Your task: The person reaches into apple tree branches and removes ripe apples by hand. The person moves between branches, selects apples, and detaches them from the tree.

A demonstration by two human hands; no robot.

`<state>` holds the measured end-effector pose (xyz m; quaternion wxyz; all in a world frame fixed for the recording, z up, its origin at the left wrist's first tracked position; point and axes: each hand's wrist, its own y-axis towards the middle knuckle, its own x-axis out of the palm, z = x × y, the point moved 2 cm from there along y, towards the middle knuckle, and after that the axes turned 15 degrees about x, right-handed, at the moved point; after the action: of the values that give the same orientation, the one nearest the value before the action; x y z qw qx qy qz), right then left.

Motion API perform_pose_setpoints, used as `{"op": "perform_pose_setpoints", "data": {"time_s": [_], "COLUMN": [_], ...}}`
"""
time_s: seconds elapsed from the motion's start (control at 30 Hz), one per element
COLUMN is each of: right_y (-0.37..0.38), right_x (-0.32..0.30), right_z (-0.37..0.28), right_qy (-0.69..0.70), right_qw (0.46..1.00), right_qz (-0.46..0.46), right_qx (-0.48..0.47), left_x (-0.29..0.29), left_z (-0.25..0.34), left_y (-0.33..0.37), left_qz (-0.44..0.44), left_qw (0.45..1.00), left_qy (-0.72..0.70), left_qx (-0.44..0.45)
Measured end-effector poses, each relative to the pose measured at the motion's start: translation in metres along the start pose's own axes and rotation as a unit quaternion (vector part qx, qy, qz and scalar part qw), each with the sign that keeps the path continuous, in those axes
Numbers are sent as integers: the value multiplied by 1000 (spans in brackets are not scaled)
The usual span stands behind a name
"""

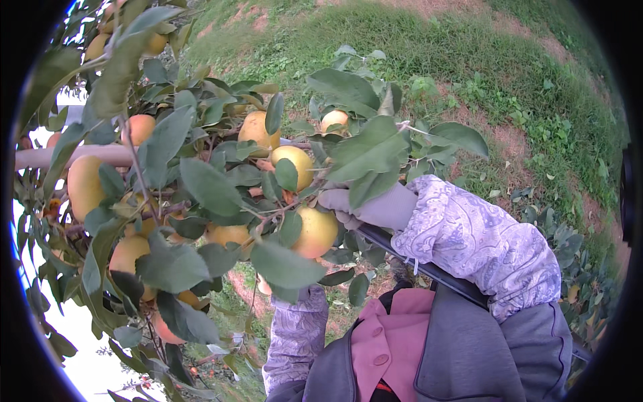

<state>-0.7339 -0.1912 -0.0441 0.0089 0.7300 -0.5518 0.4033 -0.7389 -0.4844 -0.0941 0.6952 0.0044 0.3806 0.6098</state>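
My right hand (378, 204), in a grey glove, reaches into the branch from the right. Its fingers are bent together just beside a yellow apple (315, 232) with a faint blush; a large leaf (368, 151) covers part of the hand, and what the fingers close on cannot be made out. Directly above that fruit hangs another yellow apple (293, 165). Below the cluster, my left sleeve (296, 335) rises toward the leaves, which hide nearly all of my left hand. A dark bar (429, 264) runs under my right glove and along the forearm.
Several more apples hang at the left, among them a long-looking one (85, 187) and one half behind leaves (129, 254). A thick pale branch (74, 156) crosses the left side. Grass with bare earth patches (509, 144) lies behind, and leafy growth (569, 248) stands at the right.
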Motion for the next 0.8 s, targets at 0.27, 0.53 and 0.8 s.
{"op": "perform_pose_setpoints", "data": {"time_s": [0.27,0.53,0.8], "right_y": [-11,-60,12], "right_x": [17,11,73], "right_z": [-3,-51,-70], "right_qy": [-381,-517,-546], "right_qw": [707,789,804], "right_qz": [348,284,181], "right_qx": [-484,-172,-149], "left_x": [25,5,11], "left_z": [28,0,0], "left_y": [16,5,1], "left_qz": [-54,-50,-14], "left_qw": [957,994,991], "left_qy": [248,82,130], "left_qx": [140,-49,26]}}
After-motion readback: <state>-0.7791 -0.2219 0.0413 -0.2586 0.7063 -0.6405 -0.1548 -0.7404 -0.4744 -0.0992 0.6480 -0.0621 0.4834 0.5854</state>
